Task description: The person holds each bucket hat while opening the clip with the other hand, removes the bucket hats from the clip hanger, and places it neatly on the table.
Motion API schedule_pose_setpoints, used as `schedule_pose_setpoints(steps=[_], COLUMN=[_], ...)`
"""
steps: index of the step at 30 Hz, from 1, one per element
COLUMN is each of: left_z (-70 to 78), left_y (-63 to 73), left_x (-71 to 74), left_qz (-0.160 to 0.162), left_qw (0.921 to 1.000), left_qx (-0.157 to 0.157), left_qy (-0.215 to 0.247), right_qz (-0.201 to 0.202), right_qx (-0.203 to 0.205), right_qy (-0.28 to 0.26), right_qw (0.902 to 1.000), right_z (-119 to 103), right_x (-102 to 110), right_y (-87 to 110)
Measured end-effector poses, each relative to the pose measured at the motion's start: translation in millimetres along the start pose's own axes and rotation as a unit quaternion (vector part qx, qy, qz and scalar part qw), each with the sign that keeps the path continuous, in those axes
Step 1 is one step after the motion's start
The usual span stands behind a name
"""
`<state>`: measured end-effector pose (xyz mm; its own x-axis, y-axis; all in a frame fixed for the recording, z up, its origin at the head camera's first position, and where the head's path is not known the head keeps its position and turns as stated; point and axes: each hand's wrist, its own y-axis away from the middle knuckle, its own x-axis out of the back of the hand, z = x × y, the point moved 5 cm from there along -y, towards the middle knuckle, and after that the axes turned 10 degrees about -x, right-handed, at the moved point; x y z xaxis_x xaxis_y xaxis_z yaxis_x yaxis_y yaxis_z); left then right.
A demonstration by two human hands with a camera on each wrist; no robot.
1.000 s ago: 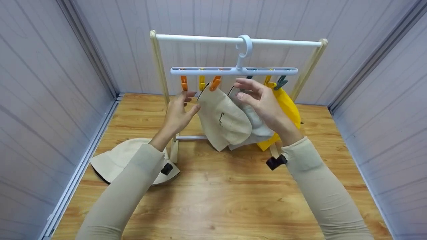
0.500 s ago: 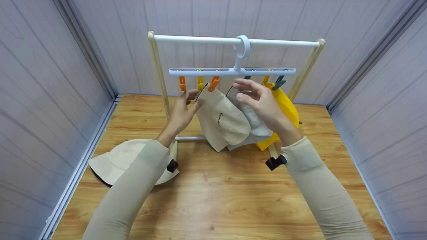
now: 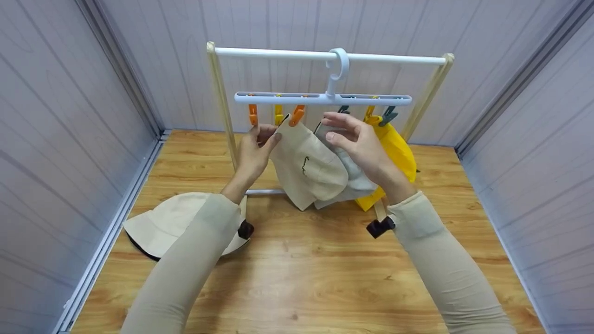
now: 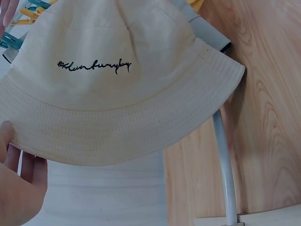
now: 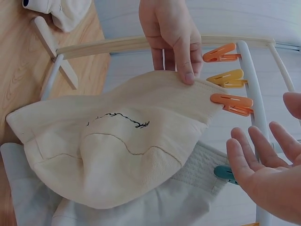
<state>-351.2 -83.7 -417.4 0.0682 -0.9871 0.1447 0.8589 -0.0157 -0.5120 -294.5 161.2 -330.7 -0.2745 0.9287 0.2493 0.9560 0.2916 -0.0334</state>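
Note:
A cream bucket hat (image 3: pixel 310 162) with dark stitched script hangs by its brim from an orange clip (image 3: pixel 297 116) on the white hanger (image 3: pixel 283 98). My left hand (image 3: pixel 253 150) pinches the brim's edge to the left of that clip, thumb on the outer face and fingers behind, as the right wrist view shows. My right hand (image 3: pixel 364 146) is held up with loosely bent fingers in front of the grey hat (image 5: pixel 174 200), holding nothing. A teal clip (image 5: pixel 226 173) grips the grey hat's brim. Further right, a yellow hat (image 3: pixel 400 148) hangs from yellow and dark green clips.
An orange clip (image 3: pixel 253 115) and a yellow clip (image 3: pixel 278 114) hang left of the cream hat. The hanger hooks over the white rail (image 3: pixel 274 54) of a wooden-sided stand. Another cream hat (image 3: pixel 171 218) lies on the wooden floor, partly behind the left sleeve. Panel walls enclose the space.
My left hand has moved right onto the cream hat's brim and now pinches it. My right hand has barely shifted.

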Motion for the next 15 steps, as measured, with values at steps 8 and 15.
schedule_pose_setpoints(steps=[8, 15], left_z=[-0.2, 2.3], left_y=[2.8, 6.1], left_x=[1.1, 0.8], left_qz=[0.011, -0.003], left_qw=[0.9992, 0.9971], left_qx=[0.038, 0.071], left_qy=[-0.003, 0.029], right_qz=[0.002, 0.01], right_qx=[0.011, 0.023], right_qy=[-0.004, -0.022], right_qw=[0.9999, 0.9994], right_z=[0, 5], right_x=[-10, -18], right_y=[-5.5, -17.3])
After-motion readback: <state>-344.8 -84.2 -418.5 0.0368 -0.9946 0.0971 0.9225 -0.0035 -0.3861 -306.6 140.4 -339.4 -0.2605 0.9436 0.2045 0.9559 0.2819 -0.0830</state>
